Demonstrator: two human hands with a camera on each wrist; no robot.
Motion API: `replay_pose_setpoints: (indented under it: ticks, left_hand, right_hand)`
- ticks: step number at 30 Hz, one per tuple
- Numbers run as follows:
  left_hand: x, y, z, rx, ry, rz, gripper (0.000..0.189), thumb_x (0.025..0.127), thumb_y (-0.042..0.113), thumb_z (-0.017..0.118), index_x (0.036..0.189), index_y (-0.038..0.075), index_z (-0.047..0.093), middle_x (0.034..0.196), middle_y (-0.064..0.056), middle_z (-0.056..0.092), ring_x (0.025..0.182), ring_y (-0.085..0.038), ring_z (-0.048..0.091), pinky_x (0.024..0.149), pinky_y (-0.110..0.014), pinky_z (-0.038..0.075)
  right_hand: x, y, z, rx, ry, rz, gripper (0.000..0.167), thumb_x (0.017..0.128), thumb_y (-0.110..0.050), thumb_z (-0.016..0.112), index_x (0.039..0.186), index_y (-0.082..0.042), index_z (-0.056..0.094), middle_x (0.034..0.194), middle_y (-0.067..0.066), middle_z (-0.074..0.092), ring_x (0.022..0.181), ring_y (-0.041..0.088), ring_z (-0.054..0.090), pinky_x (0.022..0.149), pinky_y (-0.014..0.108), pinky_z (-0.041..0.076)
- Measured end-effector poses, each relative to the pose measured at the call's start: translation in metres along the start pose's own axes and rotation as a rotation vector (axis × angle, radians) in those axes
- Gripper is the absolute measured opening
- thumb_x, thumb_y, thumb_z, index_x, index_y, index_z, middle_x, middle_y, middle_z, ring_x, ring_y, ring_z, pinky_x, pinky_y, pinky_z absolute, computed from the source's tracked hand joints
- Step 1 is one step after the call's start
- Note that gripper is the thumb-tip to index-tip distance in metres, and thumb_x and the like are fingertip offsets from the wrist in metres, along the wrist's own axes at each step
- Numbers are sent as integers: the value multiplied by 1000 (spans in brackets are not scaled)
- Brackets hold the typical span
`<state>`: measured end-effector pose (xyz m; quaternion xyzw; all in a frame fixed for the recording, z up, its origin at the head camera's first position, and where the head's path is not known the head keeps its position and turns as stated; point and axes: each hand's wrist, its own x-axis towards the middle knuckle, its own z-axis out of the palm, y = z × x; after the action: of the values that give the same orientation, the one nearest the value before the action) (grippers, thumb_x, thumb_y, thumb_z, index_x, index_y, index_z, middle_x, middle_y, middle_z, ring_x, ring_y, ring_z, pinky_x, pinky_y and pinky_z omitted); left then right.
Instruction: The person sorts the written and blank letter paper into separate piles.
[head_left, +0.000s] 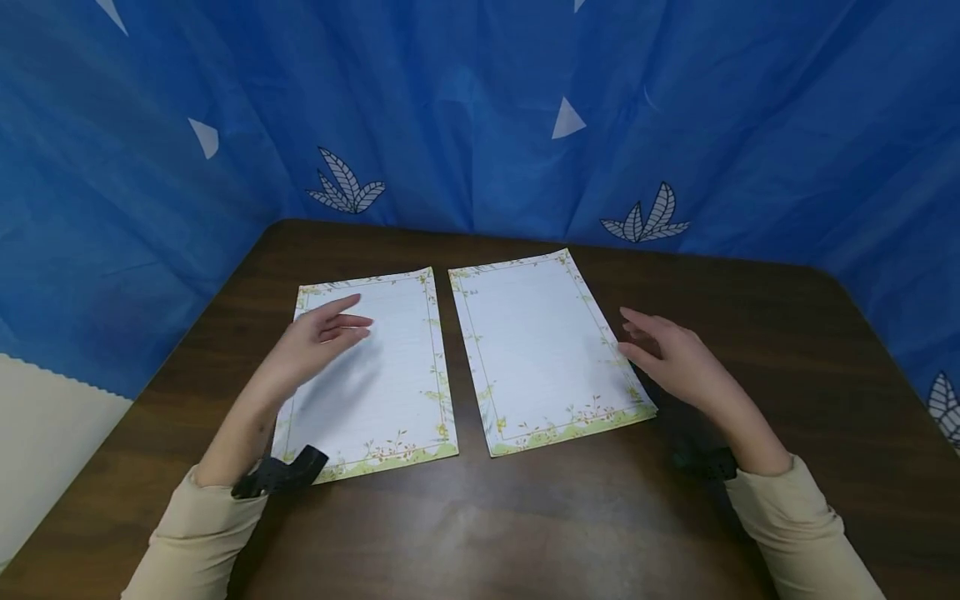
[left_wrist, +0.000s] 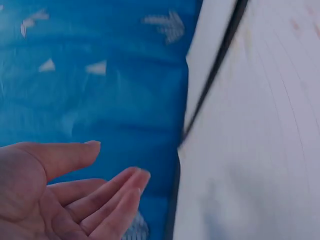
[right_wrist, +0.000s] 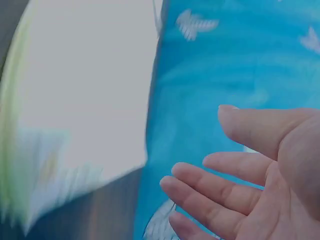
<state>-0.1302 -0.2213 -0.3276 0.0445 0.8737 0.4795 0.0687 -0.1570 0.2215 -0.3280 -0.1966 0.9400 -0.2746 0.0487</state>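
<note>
Two stacks of white letter paper with a leafy green and yellow printed border lie side by side on the table. Above the left paper (head_left: 397, 358) hovers my left hand (head_left: 311, 342), its shadow falling on the sheet; the fingers are loosely bent and hold nothing, as the left wrist view also shows. Beside the right edge of the right paper (head_left: 547, 350) is my right hand (head_left: 678, 358), fingers relaxed, thumb apart, palm empty in the right wrist view. Whether its fingertips touch that paper's edge I cannot tell.
The dark wooden table (head_left: 510, 533) carries both papers, with a narrow strip of wood between them. A blue curtain (head_left: 465, 125) with leaf and triangle prints hangs along the far edge and sides. A dark strap (head_left: 281, 473) circles the left wrist.
</note>
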Motion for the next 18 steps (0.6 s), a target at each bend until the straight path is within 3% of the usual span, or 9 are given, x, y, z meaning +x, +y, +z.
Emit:
replay_pose_setpoints:
  ticks: [5, 10, 14, 18]
  left_hand:
    - [-12, -41, -35, 102, 36, -41, 79, 95, 25, 58, 150, 3, 5, 146, -28, 23, 133, -40, 23, 102, -55, 26]
    - [-17, -77, -52, 191, -30, -82, 97, 92, 32, 61, 147, 7, -14, 150, -29, -4, 136, -44, -3, 101, -65, 12]
    - [-18, -83, -51, 161, -88, -81, 96, 92, 30, 61, 147, 6, -14, 151, -25, -10, 136, -43, -7, 102, -65, 8]
    - [-18, -82, -50, 169, -96, -57, 95, 92, 28, 61, 147, 5, -11, 152, -23, -9, 136, -42, -5, 102, -64, 8]
  right_hand:
    - [13, -36, 16, 43, -59, -114, 52, 92, -17, 61, 137, 4, 43, 135, 20, 47, 123, 35, 43, 98, 52, 35]
    - [27, -68, 44, 58, -130, -239, 52, 93, -21, 61, 136, 2, 45, 136, 16, 47, 126, 30, 42, 101, 46, 33]
    - [32, -94, 65, 32, -208, -301, 55, 92, -24, 62, 139, -1, 43, 137, 13, 46, 127, 26, 41, 102, 42, 33]
    - [36, -118, 86, -47, -309, -365, 63, 90, -28, 65, 141, -2, 39, 143, 12, 39, 131, 23, 35, 104, 37, 32]
